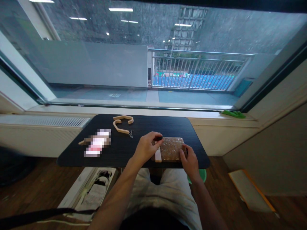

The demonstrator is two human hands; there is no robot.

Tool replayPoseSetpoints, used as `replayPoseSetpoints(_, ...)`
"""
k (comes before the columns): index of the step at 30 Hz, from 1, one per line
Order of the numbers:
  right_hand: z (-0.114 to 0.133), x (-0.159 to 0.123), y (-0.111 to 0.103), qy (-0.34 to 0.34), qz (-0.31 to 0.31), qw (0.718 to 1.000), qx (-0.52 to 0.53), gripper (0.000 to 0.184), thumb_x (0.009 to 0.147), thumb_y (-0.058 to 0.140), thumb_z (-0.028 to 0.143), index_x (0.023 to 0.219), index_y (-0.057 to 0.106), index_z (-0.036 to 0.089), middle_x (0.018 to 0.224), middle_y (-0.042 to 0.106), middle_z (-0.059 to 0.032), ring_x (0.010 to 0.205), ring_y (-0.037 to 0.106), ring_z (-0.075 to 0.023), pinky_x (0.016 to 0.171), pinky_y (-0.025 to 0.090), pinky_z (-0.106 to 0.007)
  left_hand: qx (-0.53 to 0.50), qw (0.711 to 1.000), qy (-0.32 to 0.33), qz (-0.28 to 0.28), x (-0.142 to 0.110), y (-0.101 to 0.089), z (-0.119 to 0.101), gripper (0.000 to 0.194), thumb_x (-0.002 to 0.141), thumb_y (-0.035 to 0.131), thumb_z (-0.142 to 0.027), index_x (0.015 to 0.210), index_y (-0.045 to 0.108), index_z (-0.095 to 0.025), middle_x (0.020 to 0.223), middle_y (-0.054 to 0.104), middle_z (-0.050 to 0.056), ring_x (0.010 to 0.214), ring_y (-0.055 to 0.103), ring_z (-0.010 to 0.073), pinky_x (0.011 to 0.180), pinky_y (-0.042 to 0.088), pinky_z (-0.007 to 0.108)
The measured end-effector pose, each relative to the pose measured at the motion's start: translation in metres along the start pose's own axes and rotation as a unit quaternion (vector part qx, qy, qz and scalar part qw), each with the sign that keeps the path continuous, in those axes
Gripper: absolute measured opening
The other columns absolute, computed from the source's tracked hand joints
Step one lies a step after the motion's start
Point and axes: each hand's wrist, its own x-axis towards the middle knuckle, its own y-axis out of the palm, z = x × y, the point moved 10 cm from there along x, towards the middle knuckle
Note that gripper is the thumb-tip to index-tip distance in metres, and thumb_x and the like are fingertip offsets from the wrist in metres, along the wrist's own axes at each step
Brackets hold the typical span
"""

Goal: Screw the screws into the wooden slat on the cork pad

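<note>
A flat brown block wrapped in what looks like bubble wrap (pixel 172 150) lies near the front of the black table. My right hand (pixel 190 159) grips its right edge, thumb on top. Along the block's left end runs a pale strip (pixel 158 156). Above that strip my left hand (pixel 146 146) is closed, pinching a small black piece (pixel 158 138); its exact kind is unclear. Two bent wooden pieces (pixel 121 130) rest farther back, with small metal clips (pixel 130 134) beside them.
The black table (pixel 148 123) stands against the windowsill (pixel 153 110). A blurred-out item (pixel 98 143) lies at its left. A green cloth-like thing (pixel 233 114) sits on the sill. Below are a white box (pixel 81 179) and a green basin (pixel 202 175).
</note>
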Motion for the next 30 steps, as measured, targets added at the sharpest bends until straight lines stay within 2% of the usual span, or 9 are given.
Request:
replayPoseSetpoints(6, 0.000, 0.001, 0.000, 0.006, 0.004, 1.000, 0.004, 0.045, 0.087, 0.047, 0.048, 0.114, 0.062, 0.015, 0.112, 0.069, -0.0169, 0.101, 0.064, -0.0312, 0.090, 0.048, -0.048, -0.039, 0.999, -0.020, 0.025, 0.001, 0.002, 0.004, 0.017, 0.084, 0.068, -0.019, 0.101, 0.070, -0.020, 0.088, 0.076, 0.003, 0.080, 0.073, 0.0174, 0.075, 0.059, 0.028)
replayPoseSetpoints(22, -0.002, 0.000, 0.001, 0.003, 0.003, 1.000, 0.005, 0.044, 0.087, 0.048, 0.047, 0.115, 0.062, 0.016, 0.112, 0.069, -0.0163, 0.102, 0.064, -0.0302, 0.090, 0.048, -0.046, -0.067, 0.995, -0.059, 0.045, 0.001, 0.008, 0.015, 0.021, 0.084, 0.063, -0.020, 0.104, 0.071, -0.018, 0.095, 0.077, 0.004, 0.085, 0.074, 0.0175, 0.083, 0.060, 0.029)
replayPoseSetpoints(30, 0.001, 0.000, -0.001, -0.004, 0.003, 1.000, 0.000, 0.045, 0.088, 0.047, 0.048, 0.114, 0.062, 0.015, 0.112, 0.069, -0.0169, 0.101, 0.063, -0.0307, 0.090, 0.048, -0.047, -0.053, 0.997, -0.031, 0.044, 0.002, 0.008, 0.010, 0.021, 0.083, 0.066, -0.015, 0.104, 0.070, -0.017, 0.096, 0.075, 0.005, 0.080, 0.071, 0.0155, 0.077, 0.058, 0.028)
